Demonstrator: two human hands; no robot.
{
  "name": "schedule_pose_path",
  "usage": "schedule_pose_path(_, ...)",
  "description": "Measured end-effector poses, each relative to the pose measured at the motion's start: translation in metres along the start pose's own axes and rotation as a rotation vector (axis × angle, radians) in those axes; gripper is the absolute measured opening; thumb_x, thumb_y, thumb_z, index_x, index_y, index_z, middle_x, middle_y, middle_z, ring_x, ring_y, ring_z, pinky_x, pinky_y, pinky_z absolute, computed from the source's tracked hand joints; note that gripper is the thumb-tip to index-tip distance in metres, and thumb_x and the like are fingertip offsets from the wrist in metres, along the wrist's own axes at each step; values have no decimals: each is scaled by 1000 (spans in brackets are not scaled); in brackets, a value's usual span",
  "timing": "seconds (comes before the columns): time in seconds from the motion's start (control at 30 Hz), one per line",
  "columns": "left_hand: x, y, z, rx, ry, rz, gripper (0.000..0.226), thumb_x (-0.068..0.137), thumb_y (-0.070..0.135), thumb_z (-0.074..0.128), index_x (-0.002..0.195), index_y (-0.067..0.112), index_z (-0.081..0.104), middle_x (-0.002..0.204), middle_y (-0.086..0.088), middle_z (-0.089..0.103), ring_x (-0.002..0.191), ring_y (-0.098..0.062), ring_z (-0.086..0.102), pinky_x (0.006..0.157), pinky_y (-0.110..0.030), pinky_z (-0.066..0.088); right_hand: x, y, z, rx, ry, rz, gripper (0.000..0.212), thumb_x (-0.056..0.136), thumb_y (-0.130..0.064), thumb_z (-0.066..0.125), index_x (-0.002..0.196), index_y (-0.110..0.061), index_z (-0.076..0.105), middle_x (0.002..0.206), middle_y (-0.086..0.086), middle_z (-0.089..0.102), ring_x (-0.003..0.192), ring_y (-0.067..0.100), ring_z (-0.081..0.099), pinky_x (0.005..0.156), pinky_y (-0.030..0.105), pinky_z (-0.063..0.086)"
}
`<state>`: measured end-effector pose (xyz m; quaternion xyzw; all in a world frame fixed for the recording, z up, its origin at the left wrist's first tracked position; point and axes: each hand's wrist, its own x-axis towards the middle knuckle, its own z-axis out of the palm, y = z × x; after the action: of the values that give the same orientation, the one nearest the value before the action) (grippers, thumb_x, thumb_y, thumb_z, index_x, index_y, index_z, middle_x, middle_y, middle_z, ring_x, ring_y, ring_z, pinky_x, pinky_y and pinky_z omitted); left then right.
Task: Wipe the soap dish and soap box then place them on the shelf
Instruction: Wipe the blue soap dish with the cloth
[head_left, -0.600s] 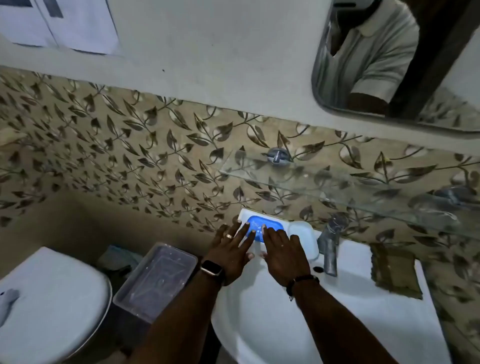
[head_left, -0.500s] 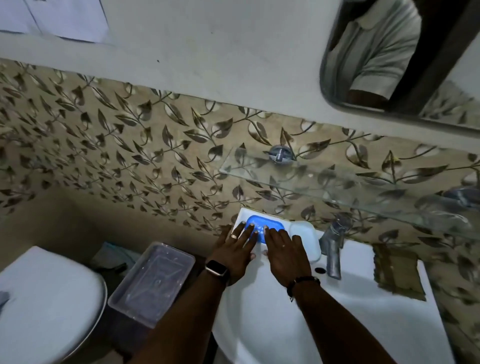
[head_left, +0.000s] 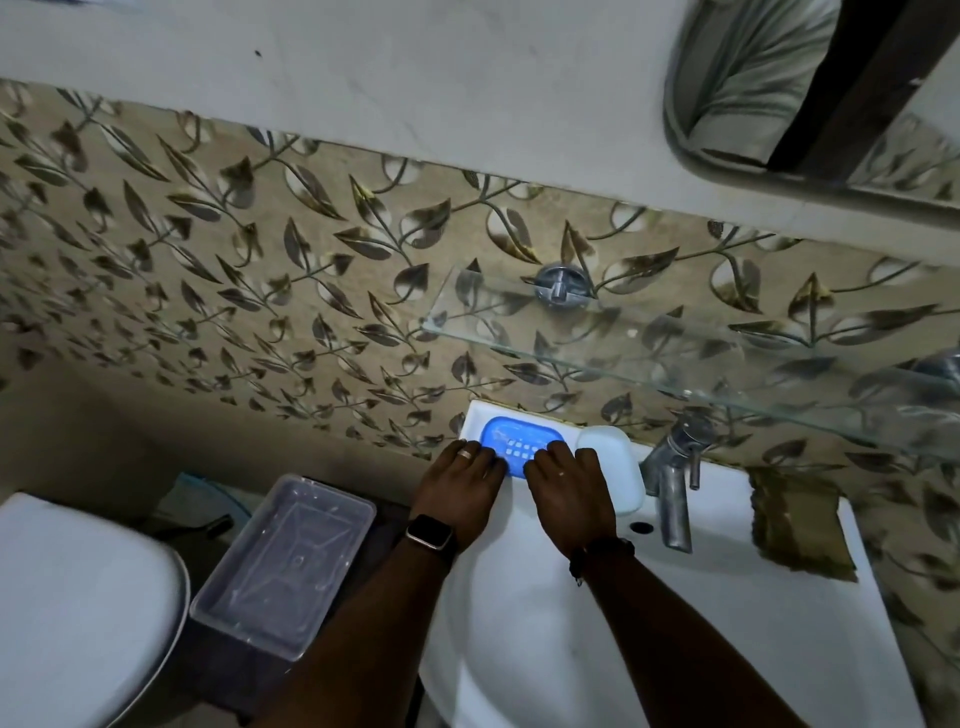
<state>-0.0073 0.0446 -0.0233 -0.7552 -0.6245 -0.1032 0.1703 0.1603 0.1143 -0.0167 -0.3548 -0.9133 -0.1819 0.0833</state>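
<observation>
left hand (head_left: 460, 488), right hand (head_left: 567, 493), palm-down, gripping soap dish (head_left: 511, 432)

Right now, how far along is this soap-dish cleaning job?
Nothing looks finished: the blue soap dish and white soap box both sit on the basin ledge, not the glass shelf. In hand: the left hand and right hand touch the dish, holding no cloth. Left: wiping both, perhaps with the brown cloth by the tap, then shelving them.
</observation>
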Motion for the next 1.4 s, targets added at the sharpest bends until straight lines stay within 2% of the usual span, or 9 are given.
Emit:
schedule_pose_path(0.13,-2,-2,-5,-88,-23,-62,28,79,20,75,105,12,73,101,-9,72,92,-31,68,87,-39,56,1,2,-10,13,35,4,24,85,-4,35,77,-17,53,76,4,55,87,30,55,67,41,34)
schedule_pose_path(0.37,0,3,-44,-203,90,-168,16,77,7,75,93,9,71,94,-9,69,82,-34,65,66,-38,55,-8,1,-48,-4,97,16,22,81,0,38,75,-16,52,73,4,52,81,29,52,65,40,31)
schedule_pose_path(0.5,-3,14,-75,-200,133,-191,25,65,4,81,87,12,71,93,-6,69,78,-29,64,59,-33,50,-20,2,-83,-13,166,19,21,81,1,43,74,-16,52,72,4,52,78,29,53,64,40,33)
schedule_pose_path(0.6,-9,30,-98,-225,166,-198,23,66,-2,79,85,9,69,91,-8,68,77,-32,64,54,-34,49,-38,6,-108,-21,218,10,22,82,2,44,73,-16,54,71,4,53,77,28,54,64,39,36)
schedule_pose_path(0.73,-22,60,-128,-231,198,-210,21,69,-4,75,83,8,68,91,-9,68,77,-34,63,53,-36,47,-70,13,-137,-32,272,-2,24,83,3,45,73,-16,55,70,4,53,76,29,55,63,40,41)
schedule_pose_path(0.97,-16,124,-171,-307,324,-259,15,77,-4,76,90,3,72,99,-13,72,79,-35,68,55,-37,51,-127,45,-173,-68,372,37,20,83,0,50,77,-18,55,74,3,55,81,28,56,65,40,38)
schedule_pose_path(1.2,5,173,-183,-435,316,-270,15,90,7,64,104,4,70,119,-14,67,89,-41,63,66,-48,54,-174,83,-195,-156,361,116,16,81,-4,53,78,-19,57,77,2,59,88,27,58,69,40,39)
schedule_pose_path(1.3,20,186,-179,-498,340,-240,18,90,14,60,104,6,69,116,-11,67,90,-37,61,69,-34,47,-186,97,-203,-184,374,165,18,83,-2,51,78,-18,57,78,2,59,88,27,59,70,40,37)
schedule_pose_path(1.4,33,196,-178,-650,392,-271,22,93,23,55,105,11,68,112,-4,63,89,-24,59,70,-24,38,-194,106,-206,-214,388,214,19,84,-1,50,78,-17,59,78,2,60,88,27,59,69,39,38)
